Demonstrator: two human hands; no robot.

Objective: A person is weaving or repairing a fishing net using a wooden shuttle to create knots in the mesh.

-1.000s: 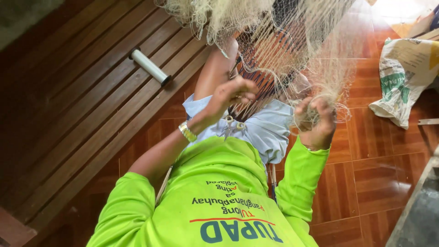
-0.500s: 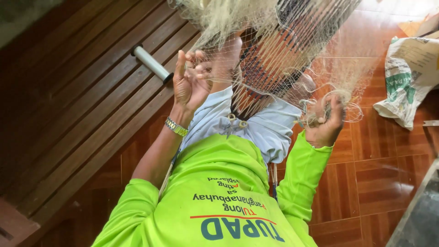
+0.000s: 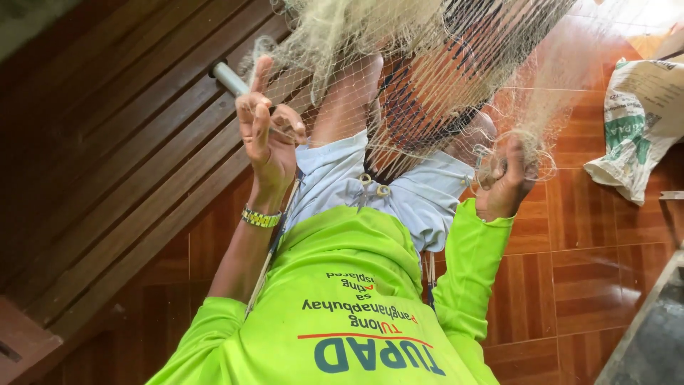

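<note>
Left hand [image 3: 269, 139] raised at ten o'clock, fingers [image 3: 258, 93] half-spread, pinching a fine net strand, right hand [image 3: 504, 184] at three o'clock, fingers curled tight round a bunched fishing net [image 3: 427, 64] draping from twelve o'clock, white sack [image 3: 641, 121] at two o'clock.

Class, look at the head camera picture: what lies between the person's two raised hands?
In the head view, pale fishing net drapes between the left hand and the right hand, over the light blue shorts.

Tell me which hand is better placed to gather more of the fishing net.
Probably the right hand: it already clutches a bunch of the fishing net, while the left hand is raised apart, pinching only a thin strand.
</note>
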